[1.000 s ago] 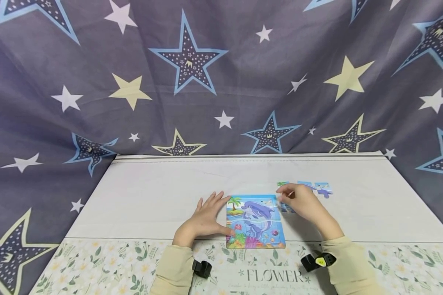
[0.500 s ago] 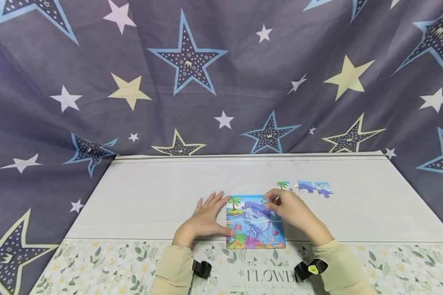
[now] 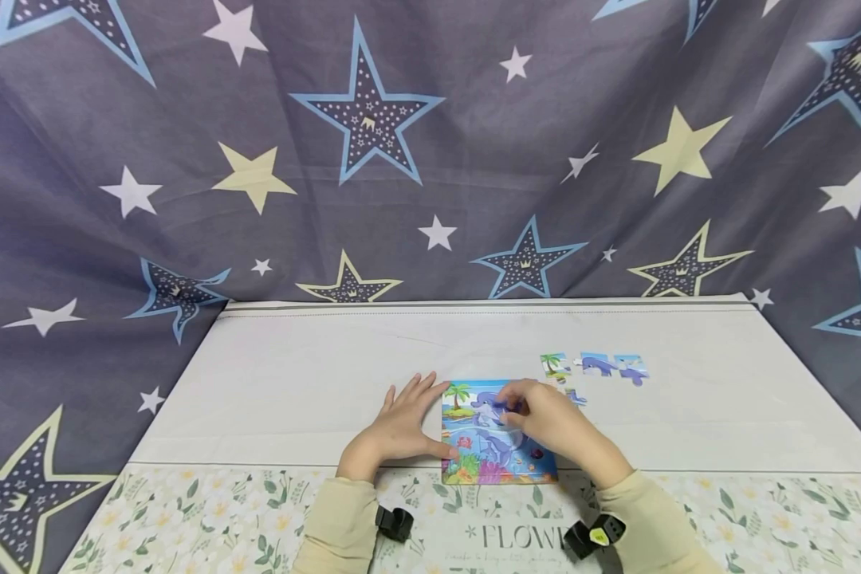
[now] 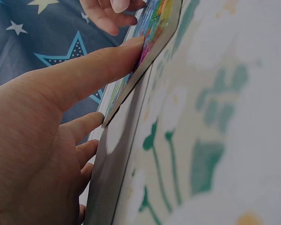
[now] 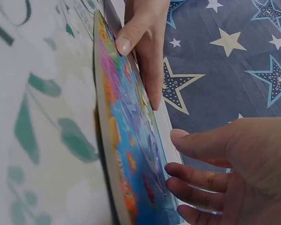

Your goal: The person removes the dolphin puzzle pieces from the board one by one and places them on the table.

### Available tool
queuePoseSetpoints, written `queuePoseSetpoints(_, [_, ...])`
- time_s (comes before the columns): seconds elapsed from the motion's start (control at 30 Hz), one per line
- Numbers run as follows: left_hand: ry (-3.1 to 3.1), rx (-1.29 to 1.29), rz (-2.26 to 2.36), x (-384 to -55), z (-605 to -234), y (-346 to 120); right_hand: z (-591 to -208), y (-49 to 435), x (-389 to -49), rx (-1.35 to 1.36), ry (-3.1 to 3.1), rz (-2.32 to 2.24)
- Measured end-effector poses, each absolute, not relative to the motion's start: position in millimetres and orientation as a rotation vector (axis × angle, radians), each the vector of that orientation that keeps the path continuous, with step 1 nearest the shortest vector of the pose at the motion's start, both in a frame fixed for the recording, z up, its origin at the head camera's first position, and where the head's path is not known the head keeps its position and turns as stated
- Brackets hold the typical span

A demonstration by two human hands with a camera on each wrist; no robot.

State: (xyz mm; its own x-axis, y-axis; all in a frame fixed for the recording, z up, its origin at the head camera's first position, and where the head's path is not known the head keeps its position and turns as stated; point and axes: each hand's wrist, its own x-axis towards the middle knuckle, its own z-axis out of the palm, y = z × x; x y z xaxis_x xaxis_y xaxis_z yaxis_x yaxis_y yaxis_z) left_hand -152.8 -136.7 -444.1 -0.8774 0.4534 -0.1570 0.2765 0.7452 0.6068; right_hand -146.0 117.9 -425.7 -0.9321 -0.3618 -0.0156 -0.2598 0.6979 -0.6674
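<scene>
A square dolphin jigsaw puzzle (image 3: pixel 495 438) lies flat on the table, with a palm tree, a crab and coral in its picture. My left hand (image 3: pixel 395 430) is spread along its left edge; its thumb (image 4: pixel 126 54) rests on the lower left corner and a fingertip touches near the upper left. Over the puzzle's upper right part is my right hand (image 3: pixel 545 410), fingers bent. In the right wrist view a gap shows between the thumb (image 5: pixel 196 140) and the fingers, with no piece seen there. The hand hides that part of the puzzle in the head view.
Behind the right hand lie loose pieces: a palm tree piece (image 3: pixel 555 365), a dolphin-head piece (image 3: pixel 595 364), a tail piece (image 3: pixel 630 367), and another partly hidden piece (image 3: pixel 575 396). A floral cloth (image 3: pixel 258 518) covers the front; a star-patterned curtain (image 3: pixel 402 223) hangs behind the table.
My right hand has moved left from beside the loose pieces onto the puzzle, then further inward and slightly down, uncovering the loose pieces. The left hand has stayed in place.
</scene>
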Motion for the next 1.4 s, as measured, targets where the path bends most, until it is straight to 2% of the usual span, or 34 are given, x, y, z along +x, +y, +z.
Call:
queuePoseSetpoints(0.47, [2.649, 0.569, 0.871, -152, -444, -136, -433, 110, -143, -0.531, 2.756, -0.859])
queuePoseSetpoints(1.4, [2.643, 0.566, 0.874, -153, -445, -137, -431, 107, -140, -0.492, 2.806, -0.961])
